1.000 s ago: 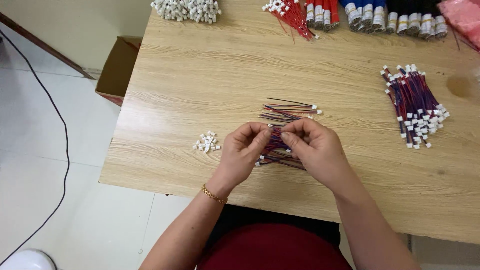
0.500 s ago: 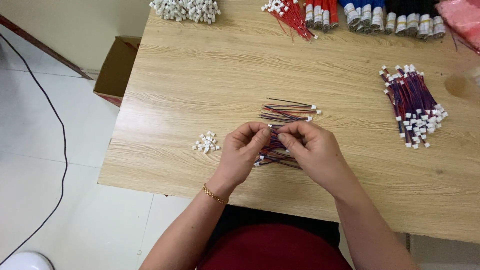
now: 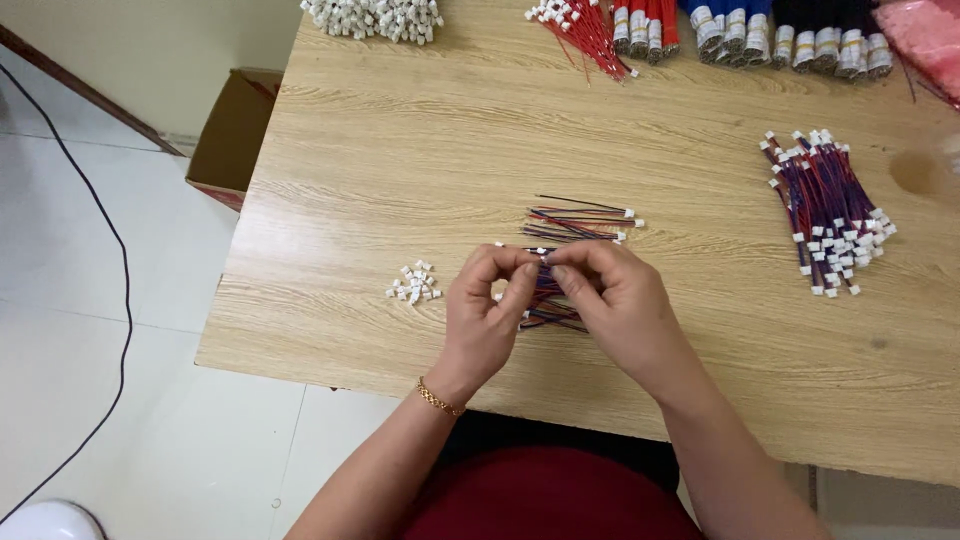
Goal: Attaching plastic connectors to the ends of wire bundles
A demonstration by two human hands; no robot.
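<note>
On the wooden table [image 3: 400,170], left hand [image 3: 487,312] and right hand [image 3: 612,298] pinched fingertips together on one wire bundle [image 3: 548,300]; two more wire piles lay beyond, one heap of white connectors [image 3: 413,283] beside.

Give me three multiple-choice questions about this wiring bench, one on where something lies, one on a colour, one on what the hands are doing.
1. Where is the small pile of loose white connectors?
A. left of the left hand
B. at the table's far right edge
C. on the floor

2. What colours are the wires in the big bundle at right?
A. green and yellow
B. red and blue
C. all white

3. What are the hands doing?
A. resting flat
B. left hand and right hand pinch wires together
C. one holds scissors

Answers: A, the pile sits beside that hand; B, both colours show; B, fingertips meet on the wires.
</note>
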